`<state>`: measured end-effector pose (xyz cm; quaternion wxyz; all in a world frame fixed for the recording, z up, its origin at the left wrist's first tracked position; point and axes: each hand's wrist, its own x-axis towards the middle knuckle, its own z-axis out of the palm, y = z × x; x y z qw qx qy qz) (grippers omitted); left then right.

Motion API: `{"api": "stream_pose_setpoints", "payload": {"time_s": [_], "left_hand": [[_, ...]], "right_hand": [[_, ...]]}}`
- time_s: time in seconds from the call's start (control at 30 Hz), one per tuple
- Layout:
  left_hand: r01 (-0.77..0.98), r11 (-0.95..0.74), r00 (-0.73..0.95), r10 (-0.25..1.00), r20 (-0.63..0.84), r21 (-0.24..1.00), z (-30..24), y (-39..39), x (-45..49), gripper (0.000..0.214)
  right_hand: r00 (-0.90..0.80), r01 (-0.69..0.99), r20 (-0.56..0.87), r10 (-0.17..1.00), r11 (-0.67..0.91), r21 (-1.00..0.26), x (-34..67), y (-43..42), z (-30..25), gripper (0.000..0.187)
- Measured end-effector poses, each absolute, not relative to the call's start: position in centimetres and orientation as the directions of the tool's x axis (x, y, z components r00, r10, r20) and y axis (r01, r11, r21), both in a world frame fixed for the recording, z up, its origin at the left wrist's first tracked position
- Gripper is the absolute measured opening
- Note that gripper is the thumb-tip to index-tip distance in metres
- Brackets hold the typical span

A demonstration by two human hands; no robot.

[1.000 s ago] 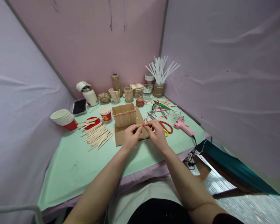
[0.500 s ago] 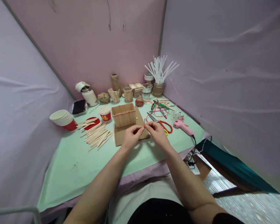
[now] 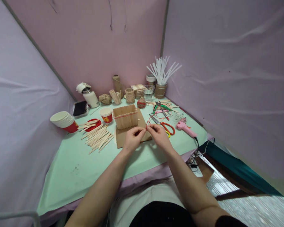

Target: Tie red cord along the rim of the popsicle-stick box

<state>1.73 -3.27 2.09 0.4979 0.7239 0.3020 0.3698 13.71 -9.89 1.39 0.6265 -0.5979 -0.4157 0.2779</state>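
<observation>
Left hand (image 3: 134,138) and right hand (image 3: 160,136) pinching red string (image 3: 147,123), craft-stick box (image 3: 126,119) at their ten o'clock, orange-handled scissors (image 3: 161,123) at two

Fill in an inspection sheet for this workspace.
Surface: green table; dark marks at front left.
Job's things: red thread, held; box upright on cardboard.
Clutter: loose sticks left of the box; scissors and glue gun at right.
Hands: left hand and right hand, fingertips pinched together at the thread.
Cables: glue gun's cord runs over the right edge toward a power strip; its plug can't be made out.
Surroundings: cloth walls left, behind and right.
</observation>
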Motion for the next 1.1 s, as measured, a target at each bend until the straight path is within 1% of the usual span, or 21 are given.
{"api": "stream_pose_setpoints", "payload": {"time_s": [0.3,0.5,0.6,0.7,0.77,0.83,0.93,1.1], "left_hand": [[0.069,-0.266,0.531,0.826,0.191,0.961,2.0,-3.2,1.8,0.02],[0.038,-0.227,0.526,0.833,0.174,0.973,1.7,-2.8,1.7,0.018],[0.014,-0.234,0.541,0.82,0.189,0.972,1.6,-2.7,1.7,0.018],[0.001,-0.239,0.544,0.815,0.2,0.971,1.5,-2.7,1.7,0.017],[0.005,-0.24,0.525,0.827,0.202,0.971,1.6,-2.7,1.7,0.016],[0.006,-0.252,0.502,0.838,0.215,0.968,1.7,-2.7,1.7,0.015],[0.003,-0.303,0.479,0.837,0.264,0.953,1.9,-2.8,1.6,0.015],[0.009,-0.428,0.492,0.788,0.369,0.904,1.8,-2.9,1.6,0.014]], "right_hand": [[0.457,0.173,0.192,0.869,0.125,-0.977,13.7,-9.8,1.0,0.02],[0.484,0.198,0.202,0.851,0.119,-0.973,13.7,-9.8,1.2,0.022],[0.494,0.193,0.204,0.845,0.123,-0.974,13.6,-9.8,1.4,0.022],[0.541,0.208,0.247,0.803,0.157,-0.965,13.2,-9.9,1.5,0.018],[0.588,0.273,0.31,0.747,0.177,-0.946,12.8,-10.0,1.6,0.015],[0.592,0.357,0.373,0.714,0.182,-0.916,12.5,-10.1,1.6,0.013],[0.562,0.421,0.414,0.716,0.183,-0.888,12.2,-10.3,1.8,0.014],[0.578,0.37,0.392,0.716,0.198,-0.908,12.3,-10.4,2.0,0.015]]}}
